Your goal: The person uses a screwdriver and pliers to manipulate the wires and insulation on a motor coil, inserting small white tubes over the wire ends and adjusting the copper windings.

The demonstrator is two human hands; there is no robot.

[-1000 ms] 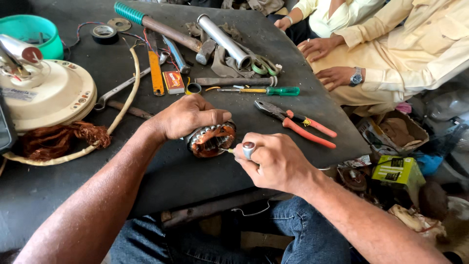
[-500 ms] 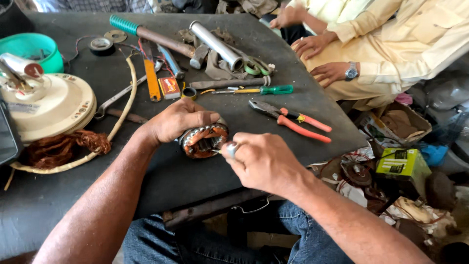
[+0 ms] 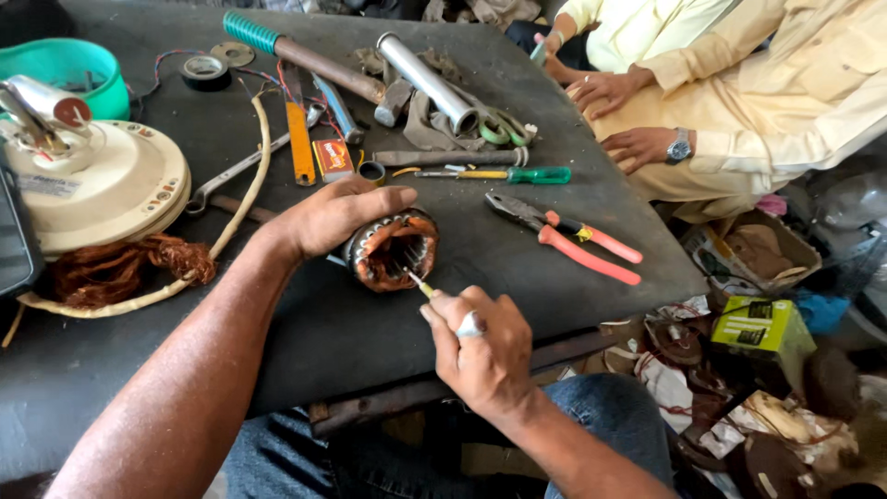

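Observation:
A round motor stator [image 3: 395,249] with copper windings stands tilted on its edge on the dark table [image 3: 351,333]. My left hand [image 3: 328,214] grips its top and left side. My right hand [image 3: 480,346], with a ring on one finger, pinches a thin yellowish tool [image 3: 420,285] whose tip pokes into the stator's inner slots.
Red-handled pliers [image 3: 577,238], a green-handled screwdriver [image 3: 504,174], a metal tube [image 3: 427,81], a hammer with a green grip [image 3: 305,55], a wrench [image 3: 236,174] and a cream fan housing [image 3: 92,189] lie around. A tangle of copper wire [image 3: 120,268] sits left. Another person's hands [image 3: 628,115] rest at the far right edge.
The stator now stands more upright, its opening facing me. My right hand has drawn back slightly toward me, with the tool tip still in the windings.

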